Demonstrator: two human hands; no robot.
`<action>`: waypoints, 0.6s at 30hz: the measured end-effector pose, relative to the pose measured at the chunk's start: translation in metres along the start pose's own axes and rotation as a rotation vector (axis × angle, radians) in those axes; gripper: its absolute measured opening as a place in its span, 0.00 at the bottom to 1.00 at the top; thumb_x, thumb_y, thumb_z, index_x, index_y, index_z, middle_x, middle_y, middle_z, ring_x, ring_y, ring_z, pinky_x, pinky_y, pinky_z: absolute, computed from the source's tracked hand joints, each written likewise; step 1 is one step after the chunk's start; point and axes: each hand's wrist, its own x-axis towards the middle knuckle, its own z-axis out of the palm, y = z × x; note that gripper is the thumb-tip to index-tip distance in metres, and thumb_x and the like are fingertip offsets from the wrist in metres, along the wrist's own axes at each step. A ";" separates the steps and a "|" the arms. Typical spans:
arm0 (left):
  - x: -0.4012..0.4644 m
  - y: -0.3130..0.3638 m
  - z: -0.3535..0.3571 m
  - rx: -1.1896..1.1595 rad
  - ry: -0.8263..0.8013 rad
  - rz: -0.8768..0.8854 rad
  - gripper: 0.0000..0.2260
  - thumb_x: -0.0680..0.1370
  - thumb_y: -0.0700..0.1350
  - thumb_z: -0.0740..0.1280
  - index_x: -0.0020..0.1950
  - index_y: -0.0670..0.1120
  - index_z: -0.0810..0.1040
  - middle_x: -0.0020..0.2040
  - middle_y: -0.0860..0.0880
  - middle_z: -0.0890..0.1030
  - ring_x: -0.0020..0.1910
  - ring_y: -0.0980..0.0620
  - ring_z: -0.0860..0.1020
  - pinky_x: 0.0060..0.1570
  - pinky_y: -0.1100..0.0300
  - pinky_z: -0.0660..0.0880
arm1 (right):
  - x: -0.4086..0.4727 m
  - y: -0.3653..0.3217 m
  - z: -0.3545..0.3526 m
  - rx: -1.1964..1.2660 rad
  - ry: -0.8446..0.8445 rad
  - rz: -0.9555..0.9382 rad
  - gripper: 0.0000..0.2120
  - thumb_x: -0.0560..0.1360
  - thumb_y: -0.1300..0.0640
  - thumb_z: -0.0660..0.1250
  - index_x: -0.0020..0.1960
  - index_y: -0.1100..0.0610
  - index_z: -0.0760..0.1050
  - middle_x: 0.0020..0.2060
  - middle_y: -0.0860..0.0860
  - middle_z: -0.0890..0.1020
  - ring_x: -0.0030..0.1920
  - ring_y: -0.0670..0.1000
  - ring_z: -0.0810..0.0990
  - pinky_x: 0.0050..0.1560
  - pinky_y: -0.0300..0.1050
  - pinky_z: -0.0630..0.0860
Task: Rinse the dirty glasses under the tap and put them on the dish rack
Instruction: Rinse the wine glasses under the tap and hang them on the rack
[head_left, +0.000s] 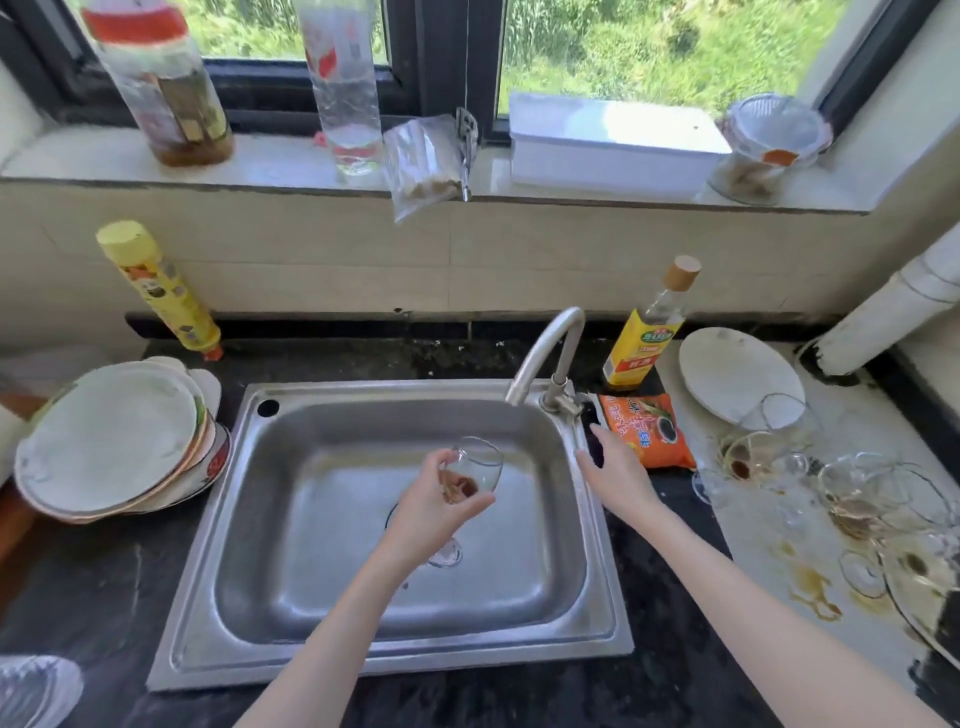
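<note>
I have the left hand (434, 506) with its grip curled round the bowl of a stemmed glass (470, 480), tilted over the middle of the sink (291, 525), brown dregs inside, its foot hanging below my wrist. The right hand (615, 470) is loose, fingers apart, holding nothing, at the sink's right rim near the tap (545, 353), which shows no water running. I judge the glass light, thin, brittle and slick once wet, so I would keep hold of the bowl, not the stem. More dirty glasses (831, 483) lie crowded on the bench's right side amid brown spills, close beside a white plate (737, 374). An orange packet (649, 431) and an oil bottle (644, 332) crowd the tap handle. Stacked plates (109, 441) sit left; I see no dish rack.
</note>
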 end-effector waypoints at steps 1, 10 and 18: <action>0.006 0.004 0.000 0.014 -0.002 -0.003 0.24 0.71 0.49 0.73 0.60 0.54 0.64 0.47 0.58 0.78 0.46 0.56 0.77 0.40 0.67 0.68 | 0.011 -0.002 -0.002 -0.025 0.012 -0.004 0.23 0.80 0.56 0.59 0.73 0.62 0.62 0.70 0.57 0.67 0.71 0.55 0.64 0.69 0.46 0.60; 0.047 0.021 0.003 0.006 0.005 -0.018 0.23 0.71 0.44 0.74 0.61 0.49 0.66 0.46 0.56 0.79 0.41 0.59 0.76 0.36 0.74 0.69 | 0.093 0.000 0.007 -0.157 -0.026 0.004 0.16 0.76 0.64 0.59 0.63 0.60 0.74 0.60 0.57 0.76 0.61 0.58 0.74 0.52 0.44 0.68; 0.043 -0.003 0.012 0.022 -0.037 -0.146 0.26 0.69 0.49 0.75 0.60 0.54 0.64 0.49 0.59 0.79 0.47 0.56 0.79 0.51 0.55 0.74 | 0.066 0.017 0.039 -0.309 0.000 -0.176 0.24 0.78 0.64 0.55 0.74 0.60 0.61 0.75 0.55 0.59 0.75 0.53 0.57 0.73 0.42 0.53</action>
